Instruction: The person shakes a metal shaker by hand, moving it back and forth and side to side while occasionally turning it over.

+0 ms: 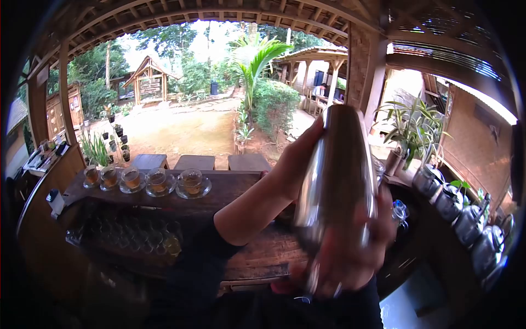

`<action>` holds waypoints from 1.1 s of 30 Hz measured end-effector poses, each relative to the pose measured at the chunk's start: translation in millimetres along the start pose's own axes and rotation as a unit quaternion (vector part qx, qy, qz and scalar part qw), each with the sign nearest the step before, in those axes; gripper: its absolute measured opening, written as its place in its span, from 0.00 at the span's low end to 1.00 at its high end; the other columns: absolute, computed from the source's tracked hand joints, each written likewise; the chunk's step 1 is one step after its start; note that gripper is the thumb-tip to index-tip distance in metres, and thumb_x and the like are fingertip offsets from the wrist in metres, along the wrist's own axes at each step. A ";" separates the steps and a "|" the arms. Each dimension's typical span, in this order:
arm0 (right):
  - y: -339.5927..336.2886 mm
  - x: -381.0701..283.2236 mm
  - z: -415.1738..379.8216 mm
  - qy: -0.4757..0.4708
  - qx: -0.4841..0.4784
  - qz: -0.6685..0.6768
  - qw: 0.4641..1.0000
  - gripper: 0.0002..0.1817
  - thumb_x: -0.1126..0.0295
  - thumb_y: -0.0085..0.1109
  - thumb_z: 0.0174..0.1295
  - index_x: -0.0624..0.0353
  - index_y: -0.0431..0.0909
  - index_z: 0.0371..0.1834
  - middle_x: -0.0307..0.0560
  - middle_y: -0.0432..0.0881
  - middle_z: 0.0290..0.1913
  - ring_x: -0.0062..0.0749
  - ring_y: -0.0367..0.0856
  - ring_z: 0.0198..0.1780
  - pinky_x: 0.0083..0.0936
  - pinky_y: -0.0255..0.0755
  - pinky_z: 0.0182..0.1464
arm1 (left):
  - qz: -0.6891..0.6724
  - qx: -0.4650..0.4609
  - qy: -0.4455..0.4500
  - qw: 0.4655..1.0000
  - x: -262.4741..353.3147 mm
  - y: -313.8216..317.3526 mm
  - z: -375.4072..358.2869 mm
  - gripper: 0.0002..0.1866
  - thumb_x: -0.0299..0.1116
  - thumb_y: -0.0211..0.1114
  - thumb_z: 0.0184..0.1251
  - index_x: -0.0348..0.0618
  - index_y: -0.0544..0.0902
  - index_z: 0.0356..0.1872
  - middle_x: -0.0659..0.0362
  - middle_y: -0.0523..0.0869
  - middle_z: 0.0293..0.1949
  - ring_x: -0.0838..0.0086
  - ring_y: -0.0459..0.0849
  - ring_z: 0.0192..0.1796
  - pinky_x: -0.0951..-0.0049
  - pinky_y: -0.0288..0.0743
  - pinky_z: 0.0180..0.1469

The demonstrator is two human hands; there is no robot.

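Note:
A shiny metal shaker [341, 170] is held up in front of me, tilted and smeared by motion. My left hand [300, 153] is wrapped round its upper left side, with the fingers hidden behind it. Around the lower part, my right hand [359, 249] grips the metal with blurred fingers. Left of the shaker, several glass cups on saucers stand in a row on the wooden counter [241, 189], the nearest being a cup [192, 181] with amber liquid.
Several empty-looking glasses [131, 233] stand on a lower shelf at left. Dark metal kettles [468, 219] line the right side. Beside them is a potted plant [408, 129]. Stools [194, 162] stand beyond the counter, and a person [319, 90] is far off.

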State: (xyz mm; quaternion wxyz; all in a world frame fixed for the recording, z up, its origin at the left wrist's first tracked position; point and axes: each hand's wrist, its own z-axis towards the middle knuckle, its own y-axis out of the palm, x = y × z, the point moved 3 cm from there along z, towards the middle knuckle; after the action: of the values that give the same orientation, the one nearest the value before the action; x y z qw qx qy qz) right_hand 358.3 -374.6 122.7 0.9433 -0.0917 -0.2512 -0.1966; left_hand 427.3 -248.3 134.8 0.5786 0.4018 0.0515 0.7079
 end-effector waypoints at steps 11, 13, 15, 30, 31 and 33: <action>47.8 25.8 -38.1 0.349 0.194 0.183 0.898 0.22 0.60 0.69 0.55 0.63 0.77 0.46 0.49 0.80 0.46 0.43 0.76 0.55 0.40 0.70 0.60 | -0.172 -0.164 -0.034 0.971 13.6 -41.3 15.4 0.28 0.54 0.47 0.73 0.44 0.71 0.63 0.51 0.80 0.56 0.58 0.78 0.58 0.57 0.67 0.66; 21.3 12.2 -12.0 0.121 0.164 0.203 0.958 0.21 0.58 0.70 0.53 0.62 0.77 0.42 0.47 0.80 0.43 0.44 0.76 0.54 0.43 0.70 0.60 | 0.033 -0.034 0.064 0.997 13.8 -17.6 -4.7 0.29 0.55 0.45 0.74 0.46 0.68 0.66 0.51 0.78 0.59 0.60 0.77 0.61 0.57 0.66 0.67; 21.8 6.6 -6.1 -0.106 0.116 0.210 0.965 0.20 0.57 0.71 0.52 0.61 0.77 0.38 0.45 0.80 0.41 0.45 0.77 0.54 0.47 0.70 0.61 | -0.030 -0.069 0.046 0.996 22.1 -37.4 1.4 0.38 0.61 0.47 0.69 0.40 0.64 0.68 0.47 0.74 0.60 0.55 0.77 0.60 0.54 0.72 0.62; 22.2 61.2 -34.0 0.396 0.149 0.348 0.837 0.14 0.67 0.58 0.60 0.63 0.77 0.46 0.51 0.81 0.46 0.35 0.80 0.48 0.28 0.75 0.50 | -0.031 -0.127 0.020 0.991 -14.2 -80.6 56.9 0.27 0.52 0.44 0.73 0.42 0.74 0.59 0.50 0.80 0.54 0.59 0.81 0.54 0.55 0.73 0.61; 22.2 74.8 -21.1 0.229 0.089 0.113 0.963 0.12 0.71 0.62 0.55 0.64 0.78 0.42 0.50 0.81 0.44 0.35 0.80 0.46 0.29 0.75 0.49 | 0.018 -0.170 0.058 0.984 -30.0 -102.2 65.5 0.24 0.48 0.44 0.74 0.42 0.73 0.60 0.48 0.79 0.56 0.60 0.80 0.56 0.56 0.73 0.61; 0.8 80.6 -22.7 0.399 0.192 0.176 0.879 0.15 0.75 0.68 0.45 0.64 0.79 0.38 0.50 0.81 0.43 0.39 0.81 0.45 0.29 0.74 0.48 | -0.034 0.235 -0.052 0.970 -46.5 -61.0 56.7 0.22 0.45 0.45 0.73 0.38 0.75 0.55 0.51 0.81 0.53 0.63 0.82 0.53 0.58 0.75 0.59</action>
State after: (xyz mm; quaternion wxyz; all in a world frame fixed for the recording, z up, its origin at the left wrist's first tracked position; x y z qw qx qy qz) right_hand 432.7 -406.3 144.3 0.9817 0.1348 0.1342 0.0045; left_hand 510.7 -290.7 116.4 0.4931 0.5606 0.1999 0.6345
